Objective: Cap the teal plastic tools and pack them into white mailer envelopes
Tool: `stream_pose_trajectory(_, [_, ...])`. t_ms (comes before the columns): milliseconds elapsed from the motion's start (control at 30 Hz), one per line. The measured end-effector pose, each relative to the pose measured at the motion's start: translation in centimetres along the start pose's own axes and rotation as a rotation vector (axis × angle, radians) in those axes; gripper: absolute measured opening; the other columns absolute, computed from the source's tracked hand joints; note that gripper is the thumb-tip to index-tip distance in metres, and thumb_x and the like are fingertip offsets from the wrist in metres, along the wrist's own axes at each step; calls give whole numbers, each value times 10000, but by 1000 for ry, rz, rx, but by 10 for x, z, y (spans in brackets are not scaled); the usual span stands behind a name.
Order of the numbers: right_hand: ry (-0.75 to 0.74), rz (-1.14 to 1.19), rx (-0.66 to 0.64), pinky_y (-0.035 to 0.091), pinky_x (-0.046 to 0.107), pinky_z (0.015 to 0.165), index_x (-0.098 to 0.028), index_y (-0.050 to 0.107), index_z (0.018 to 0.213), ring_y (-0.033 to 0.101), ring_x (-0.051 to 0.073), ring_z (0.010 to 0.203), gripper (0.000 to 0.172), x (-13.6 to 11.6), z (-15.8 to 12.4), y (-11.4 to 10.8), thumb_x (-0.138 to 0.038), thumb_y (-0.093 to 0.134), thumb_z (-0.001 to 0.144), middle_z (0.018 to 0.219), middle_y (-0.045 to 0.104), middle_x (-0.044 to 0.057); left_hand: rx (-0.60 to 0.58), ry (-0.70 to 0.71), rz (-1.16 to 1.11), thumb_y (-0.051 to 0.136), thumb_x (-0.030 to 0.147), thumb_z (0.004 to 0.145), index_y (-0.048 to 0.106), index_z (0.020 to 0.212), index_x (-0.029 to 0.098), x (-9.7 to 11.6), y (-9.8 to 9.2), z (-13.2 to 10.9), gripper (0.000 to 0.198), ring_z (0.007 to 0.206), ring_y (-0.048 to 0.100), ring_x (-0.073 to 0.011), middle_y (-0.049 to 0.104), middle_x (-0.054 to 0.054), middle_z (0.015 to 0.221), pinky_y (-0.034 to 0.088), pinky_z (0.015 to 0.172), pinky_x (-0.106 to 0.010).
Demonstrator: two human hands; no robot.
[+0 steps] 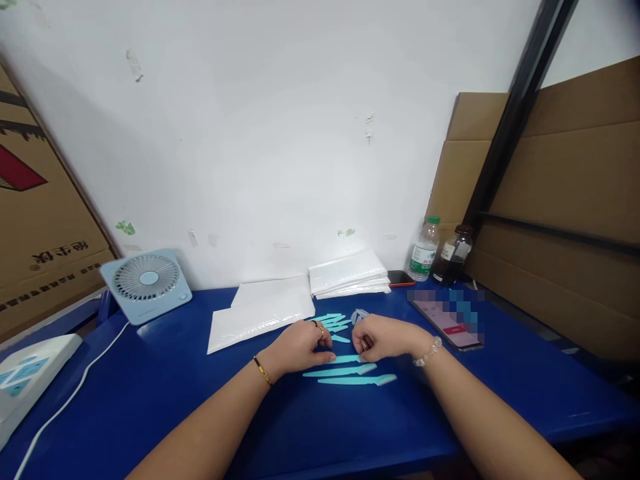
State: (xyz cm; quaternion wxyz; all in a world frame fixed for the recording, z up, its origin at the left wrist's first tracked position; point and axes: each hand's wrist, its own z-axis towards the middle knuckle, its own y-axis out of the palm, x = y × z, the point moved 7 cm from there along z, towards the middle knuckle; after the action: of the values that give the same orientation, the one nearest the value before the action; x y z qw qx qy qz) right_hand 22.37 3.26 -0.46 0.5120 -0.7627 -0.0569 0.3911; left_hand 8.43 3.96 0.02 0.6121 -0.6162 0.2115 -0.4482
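Note:
A teal eyebrow razor (pixel 347 359) lies level between my two hands, just above or on the blue table. My left hand (pixel 299 347) has its thumb and fingers closed at the left end of it. At the other end, the curled fingers of my right hand (pixel 384 339) are closed on it. Nearer to me, a second eyebrow razor (pixel 340 371) and a third razor (pixel 356 381) lie side by side, blades to the right. Several more teal razors (pixel 333 323) are heaped beyond my hands. Small clear plastic pieces (pixel 359 316) sit behind my right hand, partly hidden.
White padded envelopes (pixel 265 317) lie at the back left, with a stack of envelopes (pixel 350 272) beside them. A light blue fan (pixel 147 283) stands left. A phone (pixel 401 279), a water bottle (pixel 424 253), a dark bottle (pixel 453 257) and a partly blurred tablet-like device (pixel 443 320) are right.

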Motion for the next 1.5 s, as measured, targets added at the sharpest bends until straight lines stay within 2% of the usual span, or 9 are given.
stream_pose_trajectory(367, [47,-7,75,358,205,509,-159,632,760,513,109,576,97,12,4,-6,-251,655,740,660,591,-9,20,-147,-5,598,312,812,642,832,200,-12,1,5,122,747,583,-158,655,-17,841,394,633,-248])
stream_pose_trajectory(633, [132,22,356,394,218,570,-147,625,799,550,132,649,130,32,-11,-40,-256,654,735,753,642,30,140,-296,-52,623,315,763,632,909,206,-46,-19,-6,182,841,586,-179,643,-25,913,436,695,-262])
stream_pose_trajectory(733, [46,60,180,401,217,560,-152,650,794,552,131,645,215,15,-9,-25,-345,695,711,735,630,21,150,-233,-70,652,358,744,625,947,209,-35,-21,-7,253,853,579,-175,626,-28,950,443,715,-261])
stream_pose_trajectory(833, [9,58,-61,389,213,525,-165,665,771,542,121,596,246,1,-4,0,-375,738,665,674,613,-2,32,-144,-104,631,435,763,650,887,202,-15,-11,-4,265,775,574,-156,623,-20,854,426,649,-240])
stream_pose_trajectory(900, [8,20,-86,368,210,509,-170,661,758,525,111,574,206,-2,0,7,-348,729,680,658,605,-10,-47,-108,-127,624,463,763,660,867,200,-5,-3,-3,285,709,560,-142,621,-9,779,396,588,-227])
stream_pose_trajectory(1000, [-10,-29,-21,345,210,507,-170,646,748,507,106,572,143,-2,5,6,-307,684,735,657,596,-9,-95,-101,-132,551,442,824,663,816,194,-1,3,-3,271,606,517,-119,612,-1,686,339,524,-227])
stream_pose_trajectory(1133, [-24,-73,143,347,214,544,-173,629,760,517,122,634,97,-2,5,-7,-267,643,781,716,605,6,-61,-129,-138,409,444,911,636,745,182,-6,0,-3,385,555,483,-109,585,4,630,321,521,-238])
stream_pose_trajectory(1333, [-41,-59,289,349,215,564,-174,610,774,507,119,639,83,-2,4,-21,-253,620,800,724,591,1,63,-125,28,532,318,860,639,761,197,-10,-11,3,190,684,562,-138,659,-9,781,360,611,-245])
stream_pose_trajectory(1500, [36,5,377,385,223,587,-159,597,764,555,131,669,73,24,-3,-36,-217,577,804,753,627,26,120,-169,202,525,281,871,643,751,192,-21,-20,4,190,725,592,-165,678,-26,825,365,679,-281])
